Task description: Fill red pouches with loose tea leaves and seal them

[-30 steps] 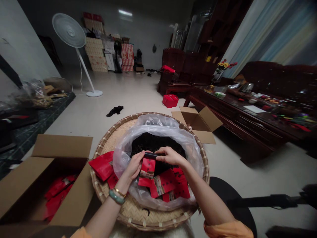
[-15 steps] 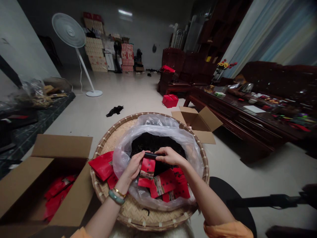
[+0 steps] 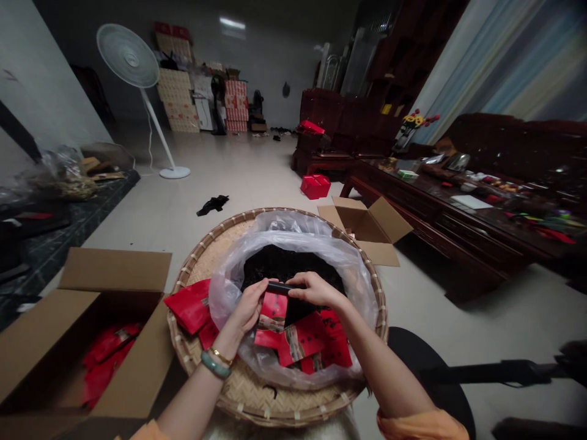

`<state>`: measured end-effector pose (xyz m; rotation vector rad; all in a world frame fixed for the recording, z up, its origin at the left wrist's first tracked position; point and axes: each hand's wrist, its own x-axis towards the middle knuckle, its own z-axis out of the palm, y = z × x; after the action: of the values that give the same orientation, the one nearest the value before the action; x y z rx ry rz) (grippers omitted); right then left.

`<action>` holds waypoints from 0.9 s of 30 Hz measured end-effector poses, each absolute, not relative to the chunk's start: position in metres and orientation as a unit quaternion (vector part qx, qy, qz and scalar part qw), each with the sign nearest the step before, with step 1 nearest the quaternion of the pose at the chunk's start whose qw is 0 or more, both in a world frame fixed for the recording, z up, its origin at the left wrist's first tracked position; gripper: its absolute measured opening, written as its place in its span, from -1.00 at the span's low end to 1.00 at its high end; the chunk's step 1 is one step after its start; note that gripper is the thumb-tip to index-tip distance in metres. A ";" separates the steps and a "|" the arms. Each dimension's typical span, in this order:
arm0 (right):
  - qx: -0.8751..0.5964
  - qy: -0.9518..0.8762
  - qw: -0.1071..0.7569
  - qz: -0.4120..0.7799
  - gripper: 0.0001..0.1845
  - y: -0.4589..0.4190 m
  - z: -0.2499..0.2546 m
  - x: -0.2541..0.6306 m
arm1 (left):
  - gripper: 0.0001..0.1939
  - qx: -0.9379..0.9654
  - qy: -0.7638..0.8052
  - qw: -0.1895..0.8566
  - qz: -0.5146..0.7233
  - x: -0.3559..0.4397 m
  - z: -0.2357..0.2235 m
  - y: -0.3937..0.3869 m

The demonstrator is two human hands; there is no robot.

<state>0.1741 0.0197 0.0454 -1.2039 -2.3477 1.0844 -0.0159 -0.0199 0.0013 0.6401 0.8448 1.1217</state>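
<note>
My left hand (image 3: pixel 247 304) is closed on a small red packet (image 3: pixel 274 310), its fingertips at the left end of a black bar (image 3: pixel 277 288) lying across the packet's top edge. The bar's right end is pinched by my right hand (image 3: pixel 316 288). Below them, several more red packets (image 3: pixel 305 337) lie on the near side of a clear plastic bag (image 3: pixel 224 275). Dark, loose, dried-looking material (image 3: pixel 288 256) fills the open bag. All this rests on a round woven bamboo tray (image 3: pixel 204 260). Other red packets (image 3: pixel 190 307) lie on its left side.
An open cardboard box (image 3: pixel 114 269) with red packets stands at the left. Another open box (image 3: pixel 389 223) sits beyond the tray, near a dark wooden table (image 3: pixel 426 214). A black round base (image 3: pixel 426 373) is close at the right; a white fan (image 3: pixel 174 173) stands farther back.
</note>
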 end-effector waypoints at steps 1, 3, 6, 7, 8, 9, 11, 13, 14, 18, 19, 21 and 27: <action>-0.419 -0.815 0.145 0.373 -0.69 0.020 0.045 0.174 | -0.64 0.288 0.383 0.718 0.505 -0.016 0.001 -0.020; -0.420 -0.817 0.145 0.369 -0.69 0.019 0.045 0.174 | -0.65 0.283 0.381 0.719 0.507 -0.016 0.001 -0.020; -0.420 -0.818 0.147 0.364 -0.69 0.019 0.044 0.174 | -0.67 0.274 0.379 0.723 0.509 -0.016 0.001 -0.019; -0.420 -0.818 0.147 0.364 -0.69 0.019 0.044 0.174 | -0.67 0.273 0.381 0.724 0.506 -0.016 0.001 -0.019; -0.420 -0.818 0.147 0.363 -0.70 0.019 0.044 0.174 | -0.67 0.272 0.384 0.725 0.504 -0.016 0.002 -0.019; -0.420 -0.819 0.147 0.363 -0.70 0.019 0.044 0.174 | -0.66 0.271 0.385 0.725 0.503 -0.016 0.002 -0.019; -0.419 -0.820 0.145 0.361 -0.70 0.019 0.045 0.174 | -0.65 0.272 0.387 0.724 0.502 -0.016 0.003 -0.020; -0.418 -0.823 0.145 0.357 -0.70 0.019 0.045 0.174 | -0.65 0.271 0.387 0.723 0.504 -0.016 0.003 -0.019; -0.416 -0.824 0.146 0.355 -0.71 0.019 0.045 0.174 | -0.65 0.271 0.387 0.722 0.506 -0.016 0.003 -0.019; -0.410 -0.824 0.151 0.361 -0.73 0.018 0.046 0.173 | -0.67 0.271 0.378 0.725 0.508 -0.016 0.003 -0.019; -0.411 -0.823 0.152 0.362 -0.73 0.018 0.046 0.173 | -0.67 0.272 0.375 0.726 0.508 -0.016 0.003 -0.020; -0.412 -0.822 0.152 0.362 -0.73 0.018 0.046 0.173 | -0.68 0.273 0.370 0.728 0.508 -0.016 0.003 -0.020; -0.412 -0.825 0.146 0.358 -0.72 0.018 0.047 0.173 | -0.69 0.278 0.370 0.726 0.509 -0.016 0.002 -0.019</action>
<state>0.1730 0.0178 0.0470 -1.1870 -2.3754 1.0300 -0.0161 -0.0190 0.0016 0.6121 0.8155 1.1222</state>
